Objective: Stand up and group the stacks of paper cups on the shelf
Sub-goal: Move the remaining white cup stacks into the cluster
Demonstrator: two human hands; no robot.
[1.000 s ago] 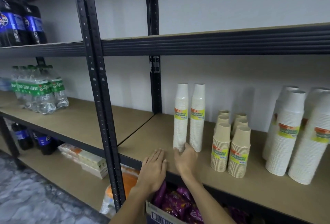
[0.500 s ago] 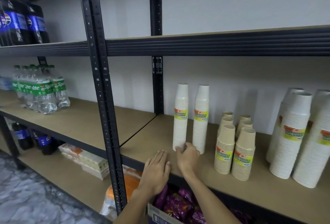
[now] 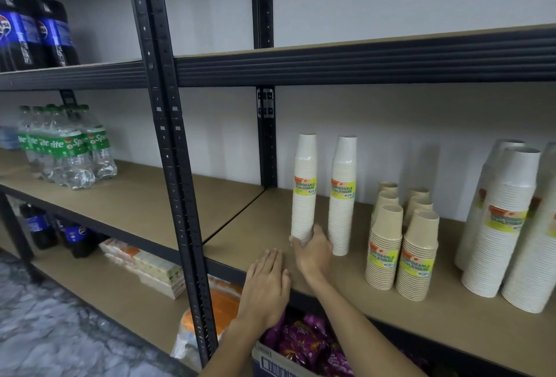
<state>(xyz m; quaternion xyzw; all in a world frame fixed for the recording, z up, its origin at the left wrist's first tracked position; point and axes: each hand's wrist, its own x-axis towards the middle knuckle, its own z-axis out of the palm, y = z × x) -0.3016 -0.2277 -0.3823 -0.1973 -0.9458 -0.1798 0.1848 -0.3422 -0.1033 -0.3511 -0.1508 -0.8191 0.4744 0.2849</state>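
The left hand [image 3: 267, 285] lies flat, fingers spread, on the shelf [image 3: 240, 235] edge. Just beyond, the right hand [image 3: 313, 252] wraps the foot of the left white stack [image 3: 304, 187] — tall, narrow, upright, yellow-labelled. Held so low, it could tip or knock its twin stack [image 3: 343, 196] just beside. Tan stacks [image 3: 401, 244] stand grouped further right.

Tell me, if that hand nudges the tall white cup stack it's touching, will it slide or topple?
The tall white stack is narrow and high, so a push near the top would probably tip it. The right hand sits at its base, where a push more likely slides it along the smooth shelf board. It looks wrapped, so likely moves as one light piece.
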